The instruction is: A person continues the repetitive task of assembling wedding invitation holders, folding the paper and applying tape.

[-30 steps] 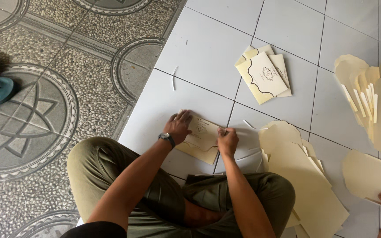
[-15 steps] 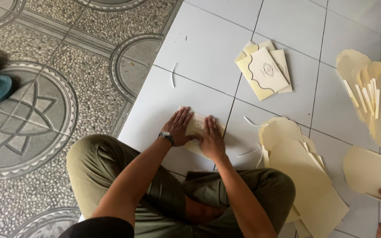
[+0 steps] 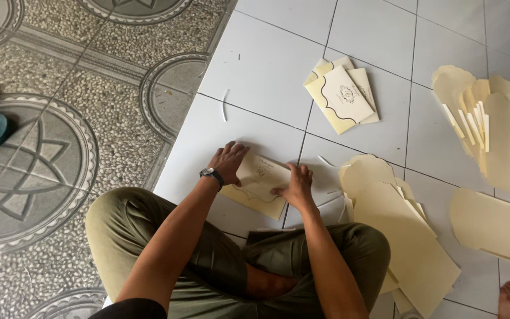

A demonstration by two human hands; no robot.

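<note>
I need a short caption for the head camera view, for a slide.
Seated cross-legged, left hand and right hand press a cream folded paper envelope flat on the white tiled floor.

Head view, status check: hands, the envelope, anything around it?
Left hand and right hand both pressed flat on the cream envelope on the white tile floor. Finished envelopes stacked beyond; unfolded sheets at right. Nothing on top of it.

Matt cream card for the folded envelope [image 3: 259, 184], pressed flat under the left hand [image 3: 228, 162] and right hand [image 3: 294, 184]; same smooth, dull stock in the finished envelopes [image 3: 342, 94] and the unfolded blanks [image 3: 405, 236]. Glossy white ceramic floor tiles [image 3: 267, 65], beside rough, pebbled terrazzo paving [image 3: 48, 118]. Soft olive cloth trousers [image 3: 208, 260]; dark wristwatch [image 3: 209, 173], metal-cased.
</note>
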